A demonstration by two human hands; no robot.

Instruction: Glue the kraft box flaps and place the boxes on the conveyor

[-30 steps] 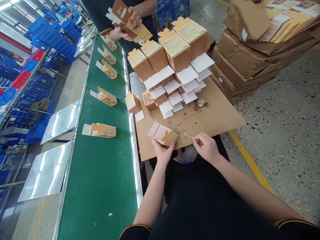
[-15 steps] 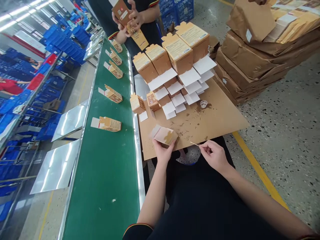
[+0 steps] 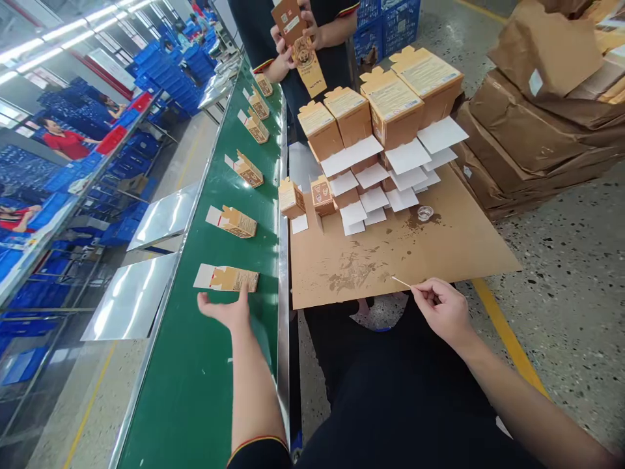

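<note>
Green belt point(image 3: 195, 391) along L of cardboard-topped desk point(image 3: 463, 247), metal rail point(image 3: 284, 286) between. Nearest box point(image 3: 234, 279) lies on belt, right at L hand point(image 3: 227, 312): fingers spread wide, contact unclear. R hand point(image 3: 442, 309) pinches thin stick point(image 3: 401, 281) over desk's near edge. Desk: wet marks point(image 3: 359, 273), clear dish point(image 3: 424, 213), stacked boxes point(image 3: 395, 107) w/ white flaps. Rm: speckled floor point(image 3: 561, 293) w/ yellow line point(image 3: 508, 335), brown-wrapped piles point(image 3: 537, 150) R, blue crates point(image 3: 155, 64) L, co-worker point(image 3: 251, 32) w/ carton point(image 3: 310, 68).

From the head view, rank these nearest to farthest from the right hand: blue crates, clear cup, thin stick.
From the right hand:
1. Thin stick: in its grasp.
2. Clear cup: beyond, on the cardboard sheet.
3. Blue crates: farthest, beyond the stacked boxes.
</note>
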